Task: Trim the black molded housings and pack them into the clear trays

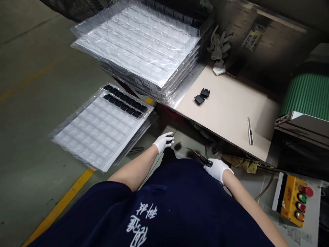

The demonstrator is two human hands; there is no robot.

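My left hand point(164, 142), in a white glove, is closed round a small black part point(169, 137), partly covered by the fingers. On the right my gloved right hand point(217, 169) grips the black handle of a thin pointed tool point(205, 160); its tip points up and left. Two black plastic parts point(202, 96) lie on the beige table top. Left of my left hand sits a lower stack of clear trays point(95, 128), whose top tray holds several black parts in two rows at its far end.
A taller stack of clear trays point(138, 44) stands at the table's left. A cutter knife point(250, 131), gloves point(218, 46) and a green ribbed conveyor point(307, 92) are farther right. A yellow button box point(295, 202) is at lower right.
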